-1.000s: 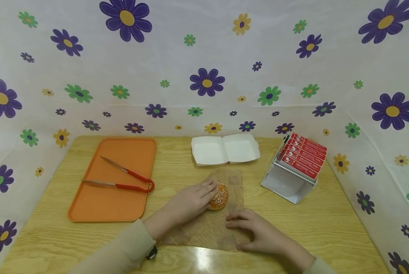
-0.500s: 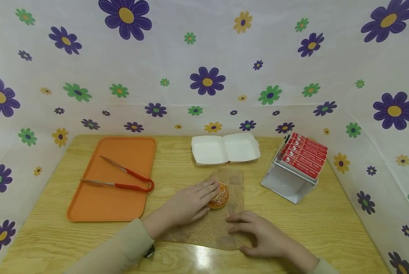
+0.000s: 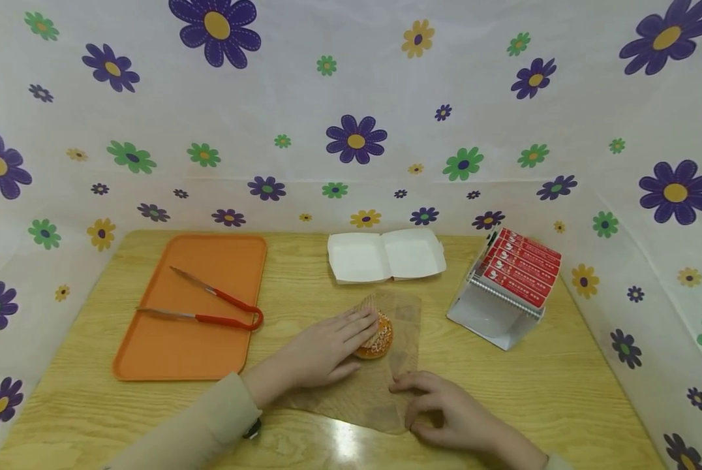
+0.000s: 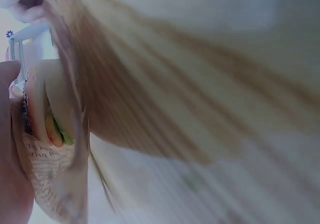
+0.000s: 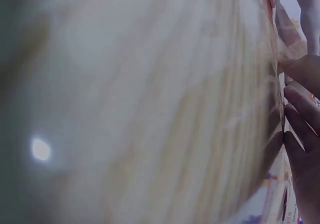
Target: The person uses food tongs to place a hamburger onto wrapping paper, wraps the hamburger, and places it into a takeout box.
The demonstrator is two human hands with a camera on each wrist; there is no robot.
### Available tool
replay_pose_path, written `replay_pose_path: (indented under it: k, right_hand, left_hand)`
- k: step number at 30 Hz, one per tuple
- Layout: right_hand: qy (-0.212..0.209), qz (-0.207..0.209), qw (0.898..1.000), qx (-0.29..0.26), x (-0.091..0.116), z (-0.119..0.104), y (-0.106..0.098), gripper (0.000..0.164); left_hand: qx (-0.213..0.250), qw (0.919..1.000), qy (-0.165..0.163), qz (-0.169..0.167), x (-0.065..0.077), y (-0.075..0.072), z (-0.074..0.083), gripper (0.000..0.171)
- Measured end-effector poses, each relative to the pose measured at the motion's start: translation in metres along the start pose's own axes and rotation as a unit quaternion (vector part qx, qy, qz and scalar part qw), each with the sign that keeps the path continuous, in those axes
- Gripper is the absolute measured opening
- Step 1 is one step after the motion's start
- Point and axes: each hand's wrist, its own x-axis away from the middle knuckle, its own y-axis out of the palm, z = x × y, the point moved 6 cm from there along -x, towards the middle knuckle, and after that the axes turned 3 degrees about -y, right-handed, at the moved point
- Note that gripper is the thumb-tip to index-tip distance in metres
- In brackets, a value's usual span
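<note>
A sesame-topped burger [image 3: 380, 339] sits on a sheet of brown wrapping paper [image 3: 357, 405]. In the left wrist view the burger's [image 4: 42, 104] side shows bun, filling and green leaf, with printed paper [image 4: 47, 174] below it. My left hand [image 3: 327, 346] lies with fairly straight fingers over the burger's left side, pressing a folded flap of paper against it. At the sheet's lower right edge, my right hand [image 3: 447, 411] has bent fingers and appears to pinch the paper between thumb and fingers. The right wrist view shows those fingers [image 5: 302, 119] close to the tabletop.
An open white burger box [image 3: 386, 256] stands behind the paper. To the left, red-handled tongs [image 3: 228, 320] lie on an orange tray [image 3: 192, 359]. A holder [image 3: 492, 313] with several red-and-white cartons [image 3: 521, 267] is at the right. A flowered cloth hangs around the table.
My right hand's fingers have curled in more at the paper's right edge, and that edge has shifted slightly. The left hand stays pressed on the burger, nearly unmoved.
</note>
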Motion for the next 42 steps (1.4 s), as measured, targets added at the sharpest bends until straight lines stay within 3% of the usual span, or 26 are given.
replay_pose_path:
  k: [5,12,18,22,29,32,38,42]
  right_hand:
    - [0.000,0.047,0.998,-0.047,-0.005,0.000,-0.006,0.028]
    - [0.007,0.138,0.986,-0.097,-0.022,0.000,-0.020,0.032]
    - [0.017,0.194,0.977,-0.086,-0.044,0.001,-0.032,0.031]
    - [0.036,0.216,0.974,-0.064,-0.057,0.005,-0.040,0.025]
    - [0.077,0.232,0.969,-0.044,-0.084,0.024,-0.049,0.013]
    - [0.102,0.227,0.967,-0.043,-0.096,0.035,-0.048,0.013]
    - [0.145,0.212,0.966,-0.040,-0.114,0.054,-0.039,0.009]
    - [0.160,0.200,0.965,-0.046,-0.120,0.063,-0.033,0.007]
  left_hand:
    - [0.023,0.9994,-0.002,-0.025,0.003,0.005,-0.003,0.072]
    - [0.044,0.9987,-0.002,-0.027,0.005,0.004,-0.007,0.067]
    - [0.025,0.9996,-0.003,0.010,0.008,0.000,-0.010,0.059]
    - [0.049,0.9986,-0.004,0.018,0.010,-0.002,-0.013,0.054]
    - [0.135,0.9904,-0.012,0.025,0.010,-0.005,-0.018,0.052]
    - [0.158,0.9865,-0.034,0.024,0.011,-0.006,-0.020,0.056]
    - [0.190,0.9761,-0.093,0.048,0.011,-0.008,-0.024,0.062]
    - [0.190,0.9754,-0.098,0.053,0.010,-0.009,-0.023,0.062]
